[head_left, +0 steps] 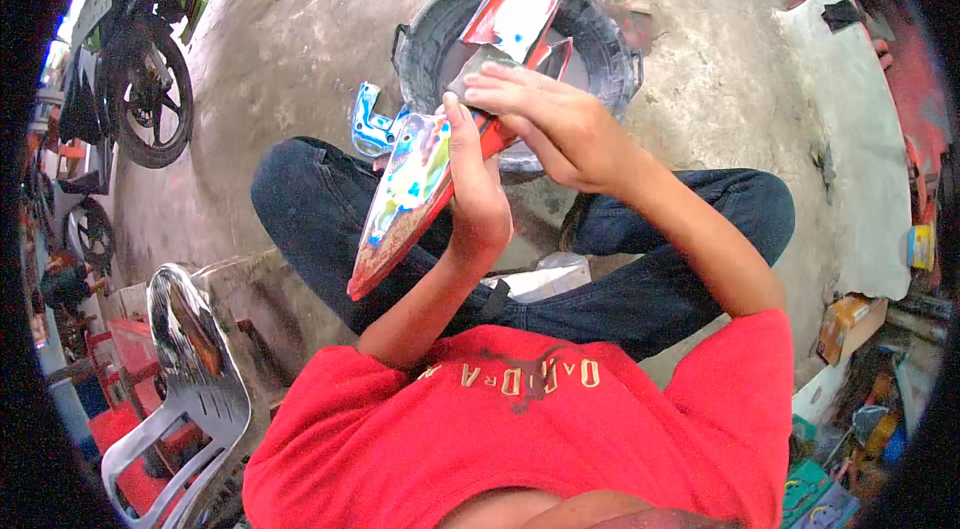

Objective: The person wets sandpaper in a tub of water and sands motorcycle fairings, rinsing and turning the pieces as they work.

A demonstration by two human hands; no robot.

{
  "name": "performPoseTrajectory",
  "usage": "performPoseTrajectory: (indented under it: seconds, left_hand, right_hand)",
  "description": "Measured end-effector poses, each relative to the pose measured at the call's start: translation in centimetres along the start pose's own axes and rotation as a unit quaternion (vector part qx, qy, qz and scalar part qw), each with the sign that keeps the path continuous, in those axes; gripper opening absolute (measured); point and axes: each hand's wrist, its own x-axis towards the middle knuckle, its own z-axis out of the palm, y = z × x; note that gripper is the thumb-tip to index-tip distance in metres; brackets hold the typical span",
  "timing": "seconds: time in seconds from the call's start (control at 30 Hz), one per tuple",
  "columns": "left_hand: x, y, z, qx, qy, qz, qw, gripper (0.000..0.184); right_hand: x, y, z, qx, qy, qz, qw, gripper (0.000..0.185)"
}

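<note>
Fingers of the right hand (575,137) lie outstretched and close together, open rather than curled, over a grey sheet (478,60) at the near side of the basin (432,27); whether the right thumb presses from beneath is hidden. The left hand (478,197) is closed on the long panel (412,169), its thumb up along the painted face and its other fingers out of sight underneath. That long panel slants from the basin's near edge down to a narrow tip, left of the basin and closer to the body, over the crossed legs. It looks thin, hollow-backed and light, probably stiff plastic with some spring at the tip. The glossy paint would slide easily under a damp palm, though I cannot tell if it is wet, and its edges could chip or crack if bent. The steadiest hold is likely the broad middle, one side edge in the palm and the thumb across the face, with support under the wider end; the tip would give poor leverage. A red-and-white piece (517,7) sits over the basin, and I cannot tell if it joins the long panel; a blue-and-white bracket (372,121) lies just left of the basin
</note>
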Motion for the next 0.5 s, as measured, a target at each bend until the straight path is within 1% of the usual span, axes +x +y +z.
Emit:
performPoseTrajectory:
  seconds: [0.03,0.1,0.13,0.17,0.23,0.27,0.3,0.37,0.43,0.47,0.5]
  left_hand:
    - [0.0,0.3,0.2,-0.005,-0.008,0.005,1.0,0.051]
    - [-0.1,-0.1,0.1,-0.012,0.021,-0.015,1.0,0.051]
    - [0.0,-0.5,0.1,-0.016,0.033,-0.024,0.999,0.052]
    - [0.1,-0.9,0.1,-0.022,0.045,-0.033,0.998,0.052]
    - [0.7,-0.6,-0.9,-0.011,-0.027,-0.024,0.999,0.052]
    - [0.4,-0.5,-0.6,0.006,-0.027,-0.01,1.0,0.053]
    - [0.1,-0.3,-0.4,0.024,-0.026,0.006,0.999,0.053]
    - [-0.1,-0.7,-0.4,0.008,0.02,-0.014,1.0,0.053]
    - [0.4,-1.3,0.1,-0.035,0.066,-0.05,0.996,0.053]
    - [0.3,-0.9,0.5,-0.038,0.057,-0.051,0.996,0.054]
    - [0.2,-1.2,0.4,-0.044,0.047,-0.044,0.997,0.054]
  right_hand:
    - [-0.1,0.5,0.0,-0.001,-0.001,0.028,1.0,0.03]
    - [-0.7,2.9,-0.1,-0.005,-0.001,0.088,0.996,0.031]
    - [-0.4,4.1,-0.2,0.034,0.02,0.138,0.99,0.032]
    - [-0.9,4.1,-0.2,0.019,0.008,0.13,0.991,0.032]
    - [-0.5,2.5,-0.1,-0.011,-0.011,0.11,0.994,0.031]
    - [-0.3,0.9,0.1,-0.024,-0.009,0.018,1.0,0.031]
    - [-0.3,0.0,0.6,0.029,-0.007,-0.009,1.0,0.032]
    - [-0.5,1.1,0.5,0.02,-0.005,-0.007,1.0,0.032]
    - [-0.6,4.2,0.3,-0.001,0.012,0.11,0.994,0.032]
    - [-0.6,5.3,-0.3,-0.021,-0.004,0.18,0.983,0.033]
    - [-0.6,4.8,-0.4,-0.025,-0.004,0.137,0.99,0.033]
